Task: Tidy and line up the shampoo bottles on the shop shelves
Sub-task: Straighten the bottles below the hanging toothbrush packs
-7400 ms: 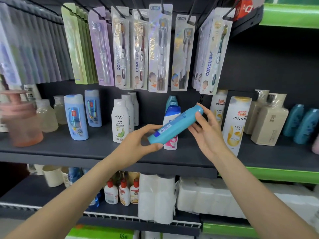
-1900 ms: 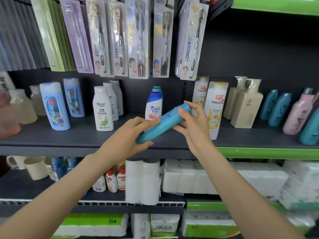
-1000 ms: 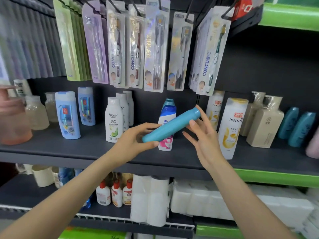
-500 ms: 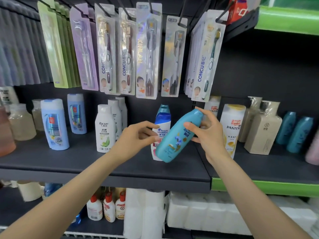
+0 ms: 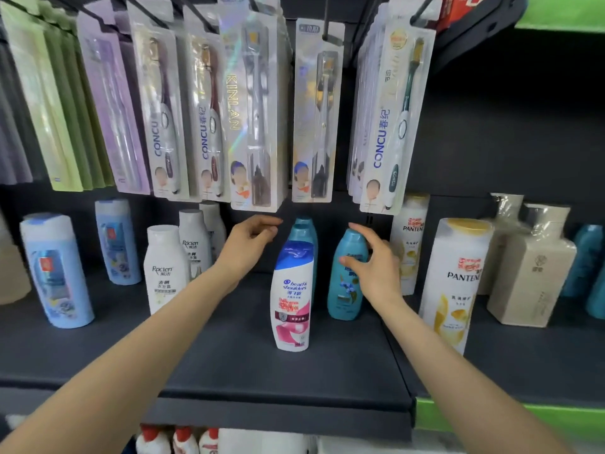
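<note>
Right grip point(image 5: 376, 273) round one teal bottle point(image 5: 343, 290)

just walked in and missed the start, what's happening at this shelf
A person is tidying shampoo bottles on a dark shop shelf. Their right hand is on a teal bottle standing upright beside the Head & Shoulders bottle, fingers round its side. The left hand hovers empty, fingers loosely curled, near the teal bottles behind it. Pantene bottles stand to the right, toothbrush packs hang above.

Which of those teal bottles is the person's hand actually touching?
The teal bottle standing alone right of the Head & Shoulders bottle; the right hand touches it. The other teal bottles stand untouched behind the Head & Shoulders.
</note>
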A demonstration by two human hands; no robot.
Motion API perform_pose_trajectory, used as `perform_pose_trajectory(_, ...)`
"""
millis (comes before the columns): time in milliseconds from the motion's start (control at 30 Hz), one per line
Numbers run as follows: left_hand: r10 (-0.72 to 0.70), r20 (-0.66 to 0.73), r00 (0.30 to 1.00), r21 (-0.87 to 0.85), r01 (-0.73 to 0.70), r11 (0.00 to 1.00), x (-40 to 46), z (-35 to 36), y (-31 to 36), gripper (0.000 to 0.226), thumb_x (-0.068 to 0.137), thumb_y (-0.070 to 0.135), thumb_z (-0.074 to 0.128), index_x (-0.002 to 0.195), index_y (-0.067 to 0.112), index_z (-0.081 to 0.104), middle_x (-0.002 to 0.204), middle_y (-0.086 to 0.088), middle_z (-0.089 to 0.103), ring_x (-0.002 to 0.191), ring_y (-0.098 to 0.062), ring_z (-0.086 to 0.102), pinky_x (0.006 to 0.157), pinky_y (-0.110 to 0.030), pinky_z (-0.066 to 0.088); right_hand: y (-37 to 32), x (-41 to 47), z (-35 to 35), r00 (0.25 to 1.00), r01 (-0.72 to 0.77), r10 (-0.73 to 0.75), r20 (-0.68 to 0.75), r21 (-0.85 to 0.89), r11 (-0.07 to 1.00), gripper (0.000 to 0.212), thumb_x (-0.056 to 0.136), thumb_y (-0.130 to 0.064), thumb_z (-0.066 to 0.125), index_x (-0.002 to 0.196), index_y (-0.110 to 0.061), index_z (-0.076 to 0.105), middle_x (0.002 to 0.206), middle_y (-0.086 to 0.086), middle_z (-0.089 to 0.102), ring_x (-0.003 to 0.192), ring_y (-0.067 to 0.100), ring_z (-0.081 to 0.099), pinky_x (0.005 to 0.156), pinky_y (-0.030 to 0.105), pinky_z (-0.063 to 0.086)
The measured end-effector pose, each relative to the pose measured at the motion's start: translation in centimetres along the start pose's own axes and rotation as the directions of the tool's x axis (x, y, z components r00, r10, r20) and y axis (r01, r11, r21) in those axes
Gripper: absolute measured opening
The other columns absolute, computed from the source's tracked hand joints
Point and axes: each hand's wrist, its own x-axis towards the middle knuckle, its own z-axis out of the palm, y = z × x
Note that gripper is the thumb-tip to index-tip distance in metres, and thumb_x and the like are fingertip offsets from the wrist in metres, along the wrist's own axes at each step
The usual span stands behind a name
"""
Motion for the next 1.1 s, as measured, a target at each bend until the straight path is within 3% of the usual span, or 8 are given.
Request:
perform_pose_trajectory(67, 0.007, 0.029, 1.0, 0.035, -0.008, 0.999, 1.5, 0.6, -0.4, 0.021, 0.096, 0.012, 0.048, 0.11, 0.015, 0.063, 0.103, 0.002, 0.062, 0.097, -0.009, 0.054, 0.09, -0.022, 0.042, 0.7, 1.3, 1.0, 1.0, -0.001, 0.0, -0.031, -0.028, 1.0, 0.057, 0.081, -0.01, 0.07, 0.127, -0.037, 0.051, 0.107, 0.004, 0.051, 0.098, 0.019, 0.054, 0.087, 0.034, 0.049)
perform_pose_trajectory(167, 0.029, 0.064, 0.998, 0.092, -0.035, 0.995, 3.4, 1.5, -0.9, 0.024, 0.096, 0.012, 0.047, 0.113, 0.013, 0.064, 0.105, 0.0, 0.063, 0.096, -0.007, 0.053, 0.084, -0.012, 0.04, 1.3, 2.8, 2.6, 0.997, -0.015, 0.01, -0.073, -0.061, 0.998, 0.052, 0.083, -0.013, 0.068, 0.128, -0.033, 0.05, 0.11, 0.005, 0.052, 0.097, 0.021, 0.055, 0.069, 0.017, 0.045)
perform_pose_trajectory(333, 0.039, -0.07, 0.997, 0.069, -0.034, 0.997, 5.5, 2.7, -1.5, 0.016, 0.094, 0.011, 0.052, 0.103, 0.009, 0.064, 0.105, -0.003, 0.063, 0.095, -0.01, 0.056, 0.084, -0.009, 0.038, 2.4, 4.6, 4.8, 0.995, 0.03, -0.041, -0.088, -0.129, 0.991, 0.053, 0.084, -0.012, 0.066, 0.131, -0.029, 0.048, 0.113, 0.008, 0.053, 0.1, 0.022, 0.057, 0.079, 0.025, 0.041)
perform_pose_trajectory(533, 0.056, 0.079, 0.995, -0.014, -0.055, 0.998, 6.4, 3.3, -1.6, 0.017, 0.091, 0.008, 0.057, 0.106, 0.002, 0.063, 0.087, 0.007, 0.061, 0.067, 0.016, 0.057, 0.066, -0.001, 0.042, 3.2, 6.0, 4.8, 1.0, 0.013, -0.013, 0.0, 0.146, 0.989, 0.049, 0.09, -0.012, 0.06, 0.135, -0.027, 0.049, 0.122, 0.004, 0.058, 0.111, 0.012, 0.053, 0.097, 0.019, 0.039)
perform_pose_trajectory(733, 0.039, 0.129, 0.991, -0.074, -0.029, 0.997, 6.9, 3.1, -2.0, 0.02, 0.09, 0.01, 0.058, 0.108, 0.004, 0.064, 0.094, 0.002, 0.064, 0.082, 0.001, 0.06, 0.068, -0.006, 0.045, 4.5, 6.0, 4.8, 0.998, -0.059, 0.057, 0.017, 0.367, 0.928, 0.052, 0.086, -0.006, 0.065, 0.133, -0.024, 0.051, 0.121, 0.0, 0.059, 0.112, 0.019, 0.058, 0.102, 0.041, 0.045)
perform_pose_trajectory(833, 0.042, 0.134, 0.99, -0.069, -0.033, 0.997, 7.0, 2.9, -2.3, 0.021, 0.09, 0.011, 0.058, 0.109, 0.003, 0.064, 0.095, 0.001, 0.065, 0.086, -0.004, 0.059, 0.07, -0.007, 0.047, 4.8, 6.4, 5.2, 0.999, -0.045, 0.033, 0.039, 0.369, 0.928, 0.051, 0.086, -0.008, 0.065, 0.132, -0.024, 0.052, 0.125, 0.0, 0.06, 0.113, 0.018, 0.058, 0.1, 0.038, 0.047)
perform_pose_trajectory(933, 0.029, 0.13, 0.991, -0.057, -0.022, 0.998, 7.0, 2.9, -2.4, 0.019, 0.09, 0.014, 0.059, 0.106, 0.007, 0.065, 0.096, 0.003, 0.065, 0.086, -0.005, 0.06, 0.068, -0.006, 0.047, 4.8, 6.6, 5.8, 0.998, -0.036, 0.014, 0.061, 0.379, 0.925, 0.051, 0.086, -0.005, 0.063, 0.134, -0.02, 0.051, 0.127, 0.005, 0.06, 0.112, 0.014, 0.057, 0.092, 0.018, 0.049)
perform_pose_trajectory(1100, 0.008, 0.142, 0.99, -0.046, -0.002, 0.999, 7.2, 2.9, -2.2, 0.007, 0.09, 0.016, 0.06, 0.094, 0.016, 0.064, 0.1, 0.001, 0.066, 0.086, -0.004, 0.06, 0.072, -0.006, 0.047, 4.3, 7.1, 7.1, 0.997, -0.008, -0.023, 0.073, 0.389, 0.921, 0.05, 0.087, 0.002, 0.058, 0.132, -0.017, 0.052, 0.129, 0.003, 0.059, 0.118, 0.015, 0.054, 0.1, 0.024, 0.044)
